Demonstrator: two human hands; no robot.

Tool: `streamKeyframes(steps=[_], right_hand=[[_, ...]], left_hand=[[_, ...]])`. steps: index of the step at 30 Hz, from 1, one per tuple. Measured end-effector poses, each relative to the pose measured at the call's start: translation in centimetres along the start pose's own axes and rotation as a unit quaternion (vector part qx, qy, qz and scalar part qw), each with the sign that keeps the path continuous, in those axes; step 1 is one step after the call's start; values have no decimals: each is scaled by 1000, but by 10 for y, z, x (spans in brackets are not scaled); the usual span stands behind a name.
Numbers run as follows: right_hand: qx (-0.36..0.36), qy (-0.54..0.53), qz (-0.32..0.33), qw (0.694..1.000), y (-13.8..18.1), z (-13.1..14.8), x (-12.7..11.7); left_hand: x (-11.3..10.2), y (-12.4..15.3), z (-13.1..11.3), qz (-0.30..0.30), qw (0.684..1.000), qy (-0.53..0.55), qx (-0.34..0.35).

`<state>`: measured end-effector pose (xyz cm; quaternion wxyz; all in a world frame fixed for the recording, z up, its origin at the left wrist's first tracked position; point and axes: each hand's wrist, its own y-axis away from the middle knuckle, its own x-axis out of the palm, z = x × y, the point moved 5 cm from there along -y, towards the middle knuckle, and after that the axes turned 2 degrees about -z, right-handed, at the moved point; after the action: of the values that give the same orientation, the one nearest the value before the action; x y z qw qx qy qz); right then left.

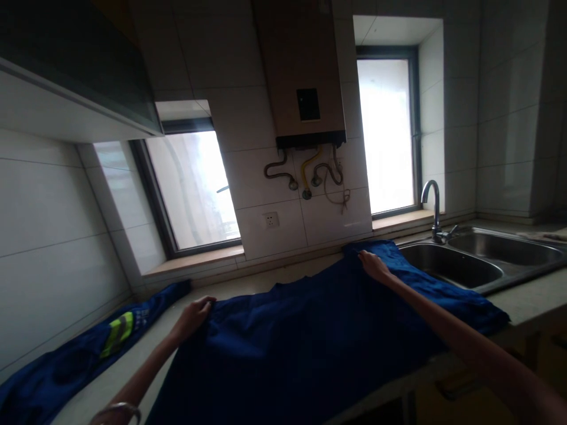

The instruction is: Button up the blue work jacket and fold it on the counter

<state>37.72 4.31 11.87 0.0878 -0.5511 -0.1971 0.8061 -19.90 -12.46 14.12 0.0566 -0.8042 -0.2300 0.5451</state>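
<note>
A large dark blue garment (310, 330) lies spread across the pale countertop (248, 286), hanging over its front edge. My left hand (195, 313) grips the garment's far left edge with curled fingers. Reaching far forward, my right hand (374, 264) pinches the cloth at its far right corner near the sink. A second blue garment (66, 366) with a yellow-green reflective stripe lies along the counter's left side, apart from both hands.
A steel double sink (482, 262) with a curved tap (434, 209) is set into the counter at right. Two bright windows and a wall-mounted water heater (305, 77) with hoses sit behind. A wall cupboard (66, 71) overhangs at upper left.
</note>
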Motion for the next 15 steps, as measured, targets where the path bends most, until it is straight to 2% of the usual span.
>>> streamKeyframes(steps=[2, 4, 7, 9, 11, 15], right_hand=[[3, 24, 21, 999, -2, 5, 31], [8, 36, 45, 998, 3, 3, 56], [20, 53, 82, 995, 15, -7, 81], [23, 60, 92, 994, 19, -15, 89], [22, 64, 89, 994, 19, -19, 89], [1, 64, 57, 996, 8, -18, 71]], left_hand=[[43, 4, 14, 43, 998, -41, -32], [76, 14, 27, 58, 995, -57, -54], [102, 28, 43, 63, 995, -57, -60], [105, 34, 46, 63, 996, -54, -43], [99, 36, 43, 59, 996, -59, -24], [66, 30, 29, 17, 997, -69, 5]])
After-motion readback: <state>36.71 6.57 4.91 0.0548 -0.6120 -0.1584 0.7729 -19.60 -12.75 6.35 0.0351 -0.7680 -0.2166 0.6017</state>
